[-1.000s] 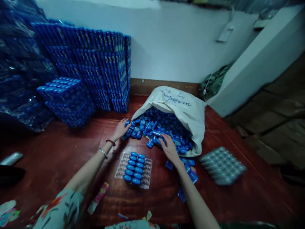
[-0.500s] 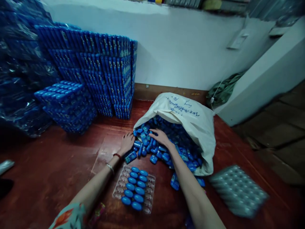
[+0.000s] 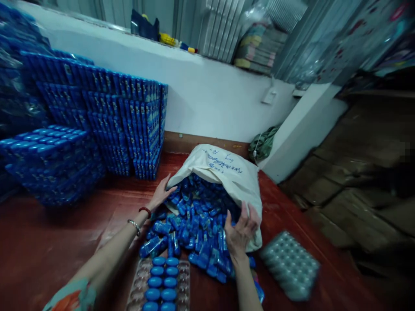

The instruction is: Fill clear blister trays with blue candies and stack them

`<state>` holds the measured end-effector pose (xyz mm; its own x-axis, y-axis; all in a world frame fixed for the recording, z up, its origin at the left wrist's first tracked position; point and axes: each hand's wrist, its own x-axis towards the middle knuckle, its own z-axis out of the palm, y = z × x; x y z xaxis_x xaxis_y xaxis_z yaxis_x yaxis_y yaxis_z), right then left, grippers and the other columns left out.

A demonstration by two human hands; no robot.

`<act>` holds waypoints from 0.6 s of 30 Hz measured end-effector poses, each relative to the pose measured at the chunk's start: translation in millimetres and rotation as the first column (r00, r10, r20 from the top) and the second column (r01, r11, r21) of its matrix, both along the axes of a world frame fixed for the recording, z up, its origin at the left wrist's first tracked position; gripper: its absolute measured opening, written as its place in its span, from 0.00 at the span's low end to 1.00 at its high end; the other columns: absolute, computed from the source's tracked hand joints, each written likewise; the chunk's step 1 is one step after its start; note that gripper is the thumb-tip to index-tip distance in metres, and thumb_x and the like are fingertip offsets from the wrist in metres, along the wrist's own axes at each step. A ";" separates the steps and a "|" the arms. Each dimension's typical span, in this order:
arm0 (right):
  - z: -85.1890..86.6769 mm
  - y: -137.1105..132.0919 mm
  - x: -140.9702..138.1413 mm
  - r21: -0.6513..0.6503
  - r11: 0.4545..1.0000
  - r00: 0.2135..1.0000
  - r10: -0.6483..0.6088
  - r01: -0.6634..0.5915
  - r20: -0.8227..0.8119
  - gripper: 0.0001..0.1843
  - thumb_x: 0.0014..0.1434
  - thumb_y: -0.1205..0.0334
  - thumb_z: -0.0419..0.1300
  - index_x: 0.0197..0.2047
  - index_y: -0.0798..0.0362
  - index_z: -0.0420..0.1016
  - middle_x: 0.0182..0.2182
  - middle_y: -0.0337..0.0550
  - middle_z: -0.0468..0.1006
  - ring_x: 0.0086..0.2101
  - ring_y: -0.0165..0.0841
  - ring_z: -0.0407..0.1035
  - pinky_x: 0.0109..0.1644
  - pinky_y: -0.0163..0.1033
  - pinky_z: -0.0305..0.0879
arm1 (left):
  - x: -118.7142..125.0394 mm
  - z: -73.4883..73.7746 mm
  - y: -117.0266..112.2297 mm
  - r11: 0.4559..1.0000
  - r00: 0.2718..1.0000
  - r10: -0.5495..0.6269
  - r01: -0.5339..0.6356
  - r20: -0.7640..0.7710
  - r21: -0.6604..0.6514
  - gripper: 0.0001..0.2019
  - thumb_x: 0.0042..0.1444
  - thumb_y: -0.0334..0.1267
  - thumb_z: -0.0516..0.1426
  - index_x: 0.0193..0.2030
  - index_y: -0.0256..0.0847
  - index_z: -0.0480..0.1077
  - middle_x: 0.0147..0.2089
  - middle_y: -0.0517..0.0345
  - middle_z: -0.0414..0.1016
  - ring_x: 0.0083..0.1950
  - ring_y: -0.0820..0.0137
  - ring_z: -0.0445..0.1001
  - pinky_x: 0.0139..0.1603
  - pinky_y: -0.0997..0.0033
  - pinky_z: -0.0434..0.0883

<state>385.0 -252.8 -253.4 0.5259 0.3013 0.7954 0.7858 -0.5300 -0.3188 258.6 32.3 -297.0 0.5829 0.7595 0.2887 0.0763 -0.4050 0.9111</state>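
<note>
A white woven sack [image 3: 223,162] with blue handwriting lies on its side, mouth toward me. Small blue plastic-looking cases [image 3: 197,220] fill the mouth and spill out in front. My left hand [image 3: 161,193] is closed on the left edge of the mouth, thumb inside and fingers outside. At the right edge, my right hand [image 3: 241,229] has its fingers spread against the sack and its thumb apart, over the cases. Closer to me lies a clear molded tray [image 3: 134,285] with two columns of blue oval pieces [image 3: 162,283] standing in its middle.
Tall stacks of blue packs [image 3: 126,125] stand at the left against the wall, with a smaller block [image 3: 52,168] before them. An empty-looking clear tray [image 3: 292,265] lies right of the sack. Brown cartons [image 3: 350,207] are at the far right.
Both hands have moved from the spilled cases to the two sides of the sack's mouth. More cases now lie spread out in front. The view has shifted right and up.
</note>
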 end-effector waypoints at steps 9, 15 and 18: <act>36.0 22.8 104.8 0.124 0.992 0.899 0.050 0.005 -0.434 0.18 0.49 0.62 0.44 0.36 0.55 0.73 0.30 0.53 0.74 0.39 0.46 0.67 0.46 0.51 0.60 | 35.5 30.6 8.5 0.961 0.983 -0.043 0.090 0.180 -0.261 0.26 0.45 0.57 0.56 0.36 0.32 0.75 0.29 0.54 0.75 0.33 0.65 0.70 0.34 0.71 0.65; 86.8 100.7 111.9 0.269 0.960 0.899 0.181 -0.073 -0.400 0.19 0.56 0.55 0.43 0.37 0.54 0.72 0.29 0.48 0.75 0.35 0.39 0.66 0.42 0.42 0.61 | 40.0 33.6 -8.4 0.873 0.964 -0.155 0.236 0.215 -0.427 0.32 0.38 0.65 0.58 0.31 0.31 0.74 0.22 0.56 0.71 0.24 0.70 0.66 0.26 0.72 0.62; 84.9 121.1 101.7 0.285 0.933 0.848 0.327 -0.219 -0.418 0.24 0.60 0.48 0.43 0.43 0.55 0.72 0.34 0.47 0.77 0.37 0.38 0.68 0.42 0.39 0.63 | 50.6 25.6 -17.2 0.847 0.965 -0.163 0.245 0.207 -0.473 0.34 0.37 0.67 0.57 0.28 0.31 0.73 0.20 0.55 0.70 0.24 0.69 0.66 0.26 0.72 0.62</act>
